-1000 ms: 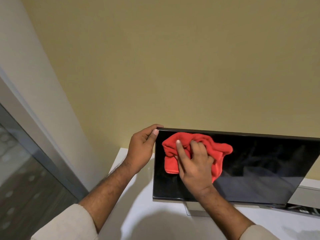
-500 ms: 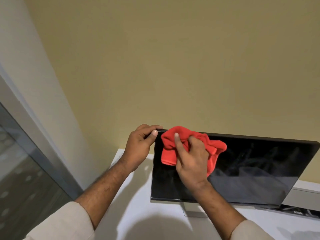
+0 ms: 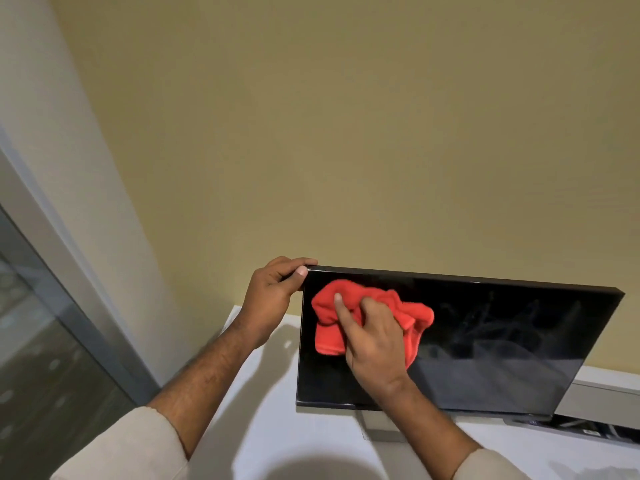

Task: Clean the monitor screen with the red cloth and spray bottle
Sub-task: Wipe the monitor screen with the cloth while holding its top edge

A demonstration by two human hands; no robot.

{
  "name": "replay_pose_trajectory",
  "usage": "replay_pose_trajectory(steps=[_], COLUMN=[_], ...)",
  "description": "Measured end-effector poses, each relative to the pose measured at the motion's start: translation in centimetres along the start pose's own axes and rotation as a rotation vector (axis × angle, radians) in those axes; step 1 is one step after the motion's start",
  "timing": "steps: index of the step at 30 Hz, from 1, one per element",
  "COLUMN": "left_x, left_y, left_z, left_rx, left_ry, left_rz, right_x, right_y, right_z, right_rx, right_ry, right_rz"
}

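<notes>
On monitor screen [image 3: 485, 341], right hand [image 3: 375, 344] grip clutching red cloth [image 3: 332, 323], left hand [image 3: 273, 292] grip pinching top corner

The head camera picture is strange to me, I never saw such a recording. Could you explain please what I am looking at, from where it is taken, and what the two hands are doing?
There is no machine here. A person wears one wide-angle camera on the head, so you look forward and down along their own arms. That is why the walls seem curved.

In front stands a dark monitor on a white table, before a yellowish wall. The screen is off and only reflects the room.

The left hand grips the monitor's upper left corner, thumb on the front edge, probably to steady it. The right hand presses a crumpled red cloth against the upper left part of the screen, one finger stretched out over it.

The spray bottle from the task is not visible in this picture.
</notes>
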State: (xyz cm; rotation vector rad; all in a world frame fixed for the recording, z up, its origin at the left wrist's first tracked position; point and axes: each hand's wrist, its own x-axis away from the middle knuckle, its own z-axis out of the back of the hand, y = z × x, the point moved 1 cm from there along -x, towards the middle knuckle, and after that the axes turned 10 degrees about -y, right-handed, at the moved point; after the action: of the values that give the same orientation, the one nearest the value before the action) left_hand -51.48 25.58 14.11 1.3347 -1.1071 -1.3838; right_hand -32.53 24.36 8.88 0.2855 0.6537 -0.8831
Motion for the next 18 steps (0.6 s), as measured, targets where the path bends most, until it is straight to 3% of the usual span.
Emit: replay_pose_trajectory(steps=[5,13,15,18], left_x=[-0.1,-0.4,-0.2,0.0], left_y=[0.5,0.7,0.8,0.9], left_z=[0.5,0.5,0.4,0.2], left_rx=[0.019,0.043,0.019,-0.032], left_ry=[-0.019,-0.023,-0.021,-0.007], left_rz=[0.051,0.068,0.065,0.046], right_x=[-3.1,4.4,5.0,3.3], right_y=[-2.3,-1.0,0.1,1.2], right_z=[-0.2,-2.5,-1.7,-0.2], right_rx=[-0.02,0.147,0.121,0.053], right_ry=[0.013,-0.29,-0.285,-0.15], right_rz=[-0.005,0.265,0.268,0.161])
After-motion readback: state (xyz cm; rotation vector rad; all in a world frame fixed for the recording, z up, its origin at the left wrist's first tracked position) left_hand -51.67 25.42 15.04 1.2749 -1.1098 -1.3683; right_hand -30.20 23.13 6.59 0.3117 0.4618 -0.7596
